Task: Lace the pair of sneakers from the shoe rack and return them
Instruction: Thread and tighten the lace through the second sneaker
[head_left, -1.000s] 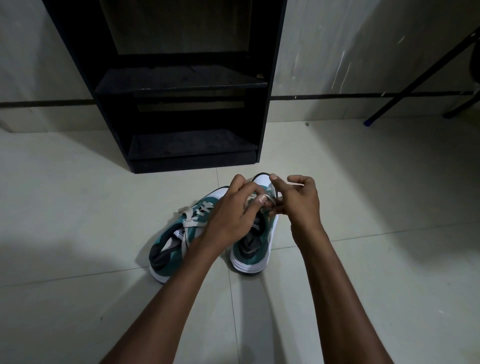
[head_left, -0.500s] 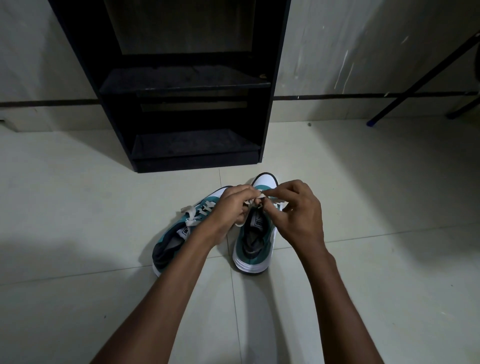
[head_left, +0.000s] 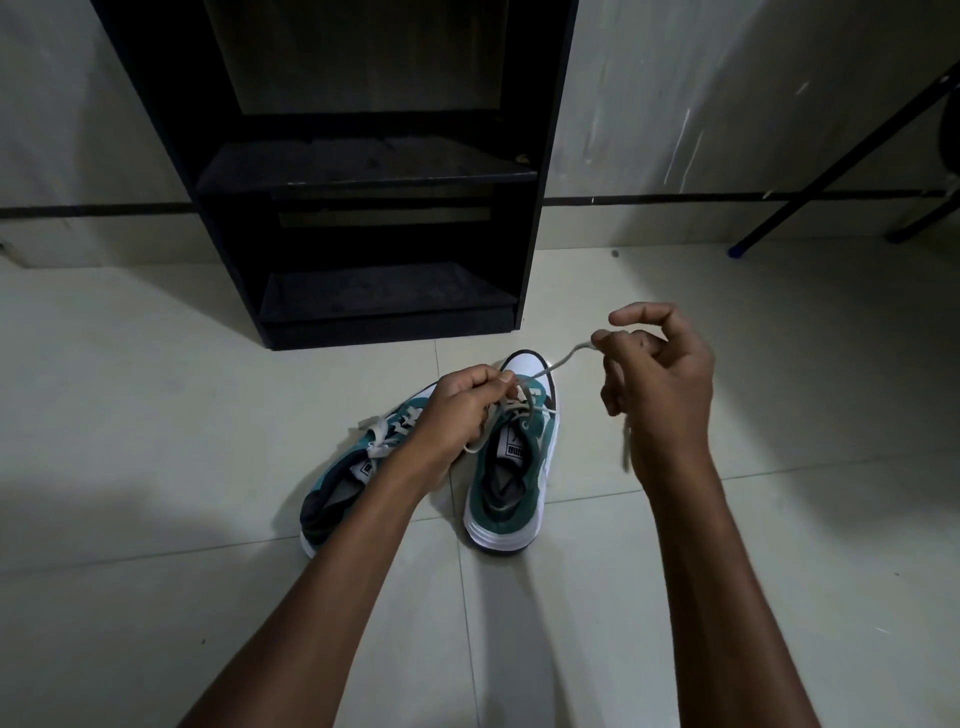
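Note:
Two teal-and-white sneakers stand on the tiled floor in front of the black shoe rack (head_left: 363, 171). The right sneaker (head_left: 514, 483) points toward the rack; a white lace (head_left: 561, 361) runs from its front eyelets up and right to my right hand (head_left: 660, 379), which pinches it taut, the loose end hanging below the hand. My left hand (head_left: 462, 410) is closed on the other part of the lace over the shoe's front eyelets. The left sneaker (head_left: 343, 483) lies angled beside it, laced with white laces, partly hidden by my left forearm.
The rack's two visible shelves hold nothing. A dark slanted metal leg (head_left: 831, 166) with a blue foot reaches the floor at the far right. A pale wall with a dark stripe runs behind. Pale tiles surround the shoes.
My right hand has moved up and to the right, away from the shoe, drawing the lace out through the eyelets. My left hand has stayed over the shoe's front.

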